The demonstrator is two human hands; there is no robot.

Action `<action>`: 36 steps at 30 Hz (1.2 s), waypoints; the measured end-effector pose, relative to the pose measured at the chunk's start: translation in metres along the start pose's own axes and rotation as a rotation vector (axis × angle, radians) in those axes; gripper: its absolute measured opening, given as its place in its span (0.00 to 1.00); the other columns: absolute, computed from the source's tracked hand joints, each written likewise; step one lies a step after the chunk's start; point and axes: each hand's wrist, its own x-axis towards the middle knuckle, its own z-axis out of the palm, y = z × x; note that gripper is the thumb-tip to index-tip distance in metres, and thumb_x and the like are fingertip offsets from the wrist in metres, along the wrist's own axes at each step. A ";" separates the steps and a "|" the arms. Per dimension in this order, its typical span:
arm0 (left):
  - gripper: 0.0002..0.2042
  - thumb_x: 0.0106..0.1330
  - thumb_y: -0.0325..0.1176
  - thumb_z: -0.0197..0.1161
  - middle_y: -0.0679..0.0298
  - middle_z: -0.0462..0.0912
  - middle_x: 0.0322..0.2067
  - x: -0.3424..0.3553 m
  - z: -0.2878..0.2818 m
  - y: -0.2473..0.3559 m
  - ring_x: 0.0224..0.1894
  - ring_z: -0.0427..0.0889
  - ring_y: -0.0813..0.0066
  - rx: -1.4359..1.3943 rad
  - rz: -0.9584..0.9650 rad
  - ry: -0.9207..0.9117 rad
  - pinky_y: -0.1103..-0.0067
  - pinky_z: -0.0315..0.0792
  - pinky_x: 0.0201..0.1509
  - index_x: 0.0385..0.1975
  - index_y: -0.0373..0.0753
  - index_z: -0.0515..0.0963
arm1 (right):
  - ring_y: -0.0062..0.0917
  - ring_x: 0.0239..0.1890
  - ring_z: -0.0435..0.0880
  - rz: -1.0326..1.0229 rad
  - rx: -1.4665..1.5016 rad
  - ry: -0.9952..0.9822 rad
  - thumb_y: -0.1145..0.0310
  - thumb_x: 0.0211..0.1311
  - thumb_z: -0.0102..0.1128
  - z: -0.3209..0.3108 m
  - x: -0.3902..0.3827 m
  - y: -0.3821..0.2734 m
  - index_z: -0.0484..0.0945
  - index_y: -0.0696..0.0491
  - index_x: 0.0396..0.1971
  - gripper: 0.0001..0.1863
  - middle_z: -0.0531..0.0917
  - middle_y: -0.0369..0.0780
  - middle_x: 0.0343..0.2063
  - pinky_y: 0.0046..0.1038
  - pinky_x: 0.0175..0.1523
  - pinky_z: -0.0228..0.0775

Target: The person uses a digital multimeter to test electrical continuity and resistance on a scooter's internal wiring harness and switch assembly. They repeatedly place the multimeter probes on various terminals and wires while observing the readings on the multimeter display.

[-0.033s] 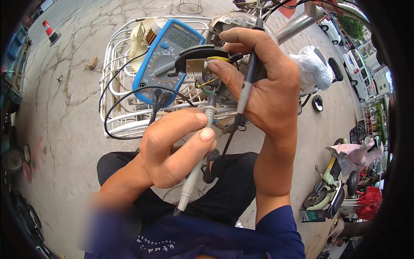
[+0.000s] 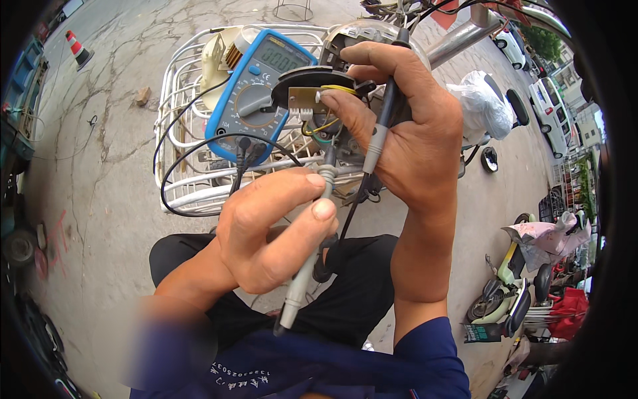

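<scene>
Head view: a blue handheld multimeter with a grey screen and round dial [image 2: 256, 90] lies tilted in a white wire basket [image 2: 174, 126], its black leads looping over the basket's bars. A cream plastic housing [image 2: 218, 53] sits in the basket's far corner, just beside the meter. The left hand [image 2: 276, 226] pinches a grey-handled test probe [image 2: 307, 256] between thumb and forefinger, fingers closed on its shaft, tip pointing up toward coloured wires. The right hand [image 2: 405, 126] is closed around a black-and-grey test probe [image 2: 380, 130], while its thumb and fingers clamp a black oval part with a small brass-coloured circuit board [image 2: 309, 93], held just beside the meter's right edge.

A white plastic bag [image 2: 475, 100] lies on something to the right. An orange-and-white traffic cone [image 2: 78, 48] stands at upper left. The ground is cracked grey concrete [image 2: 100, 199], outdoors; parked scooters [image 2: 505, 292] stand at lower right, and white cars [image 2: 545, 93] at upper right.
</scene>
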 end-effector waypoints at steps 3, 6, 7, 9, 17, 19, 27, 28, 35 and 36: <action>0.17 0.53 0.19 0.72 0.45 0.80 0.41 0.010 -0.001 0.001 0.39 0.86 0.55 0.109 0.026 -0.001 0.69 0.85 0.40 0.43 0.29 0.79 | 0.21 0.39 0.87 -0.002 -0.052 0.070 0.74 0.52 0.77 0.006 -0.003 -0.002 0.81 0.56 0.48 0.22 0.87 0.41 0.36 0.21 0.43 0.79; 0.16 0.53 0.18 0.72 0.45 0.80 0.42 0.013 -0.004 0.003 0.39 0.86 0.55 0.154 -0.013 -0.044 0.69 0.86 0.40 0.42 0.29 0.79 | 0.23 0.39 0.87 -0.047 -0.036 0.149 0.76 0.51 0.77 0.012 -0.012 0.002 0.81 0.57 0.48 0.22 0.87 0.42 0.37 0.22 0.45 0.79; 0.16 0.53 0.17 0.71 0.46 0.80 0.41 0.012 -0.005 0.003 0.39 0.86 0.55 0.151 -0.005 -0.037 0.70 0.86 0.39 0.42 0.30 0.79 | 0.23 0.39 0.87 -0.082 -0.024 0.168 0.77 0.51 0.77 0.015 -0.015 0.006 0.80 0.58 0.48 0.23 0.87 0.42 0.37 0.23 0.46 0.79; 0.15 0.54 0.18 0.70 0.48 0.79 0.42 0.015 -0.009 0.005 0.39 0.85 0.54 0.187 0.001 -0.069 0.71 0.86 0.38 0.42 0.31 0.79 | 0.24 0.40 0.87 -0.090 -0.011 0.183 0.78 0.50 0.77 0.017 -0.016 0.005 0.80 0.60 0.47 0.23 0.87 0.43 0.37 0.24 0.46 0.79; 0.16 0.57 0.18 0.68 0.50 0.77 0.41 0.014 -0.010 0.007 0.40 0.86 0.53 0.109 -0.141 -0.067 0.71 0.87 0.37 0.46 0.34 0.75 | 0.32 0.40 0.85 -0.078 0.046 0.257 0.75 0.51 0.76 0.029 -0.021 0.007 0.78 0.59 0.45 0.21 0.87 0.47 0.37 0.29 0.48 0.78; 0.16 0.57 0.18 0.67 0.51 0.77 0.42 0.014 -0.009 0.004 0.40 0.86 0.53 0.114 -0.140 -0.056 0.71 0.87 0.37 0.45 0.34 0.75 | 0.32 0.40 0.85 -0.071 0.032 0.265 0.74 0.51 0.77 0.030 -0.022 0.005 0.79 0.58 0.45 0.21 0.87 0.47 0.36 0.30 0.48 0.78; 0.14 0.60 0.18 0.65 0.53 0.76 0.41 0.027 -0.010 0.003 0.42 0.86 0.53 0.141 -0.163 -0.089 0.74 0.87 0.38 0.45 0.34 0.75 | 0.32 0.36 0.85 -0.119 -0.029 0.281 0.67 0.53 0.76 0.030 -0.021 0.007 0.78 0.54 0.44 0.20 0.88 0.45 0.34 0.35 0.49 0.74; 0.13 0.60 0.18 0.65 0.53 0.76 0.41 0.028 -0.011 0.004 0.41 0.86 0.53 0.145 -0.164 -0.099 0.75 0.87 0.39 0.44 0.35 0.75 | 0.32 0.36 0.85 -0.119 -0.034 0.272 0.66 0.53 0.76 0.029 -0.021 0.007 0.78 0.54 0.44 0.20 0.88 0.45 0.33 0.36 0.49 0.74; 0.14 0.59 0.19 0.67 0.53 0.75 0.42 0.026 -0.004 0.002 0.41 0.86 0.53 0.228 -0.148 -0.077 0.76 0.86 0.40 0.44 0.36 0.76 | 0.32 0.35 0.86 -0.120 -0.084 0.232 0.63 0.55 0.75 0.027 -0.021 0.006 0.78 0.52 0.44 0.20 0.89 0.44 0.32 0.39 0.50 0.74; 0.14 0.59 0.19 0.67 0.53 0.75 0.42 0.024 -0.003 0.001 0.41 0.86 0.53 0.217 -0.152 -0.078 0.76 0.86 0.40 0.44 0.36 0.76 | 0.32 0.35 0.86 -0.118 -0.086 0.233 0.62 0.55 0.75 0.027 -0.021 0.006 0.78 0.52 0.44 0.20 0.89 0.44 0.32 0.39 0.50 0.74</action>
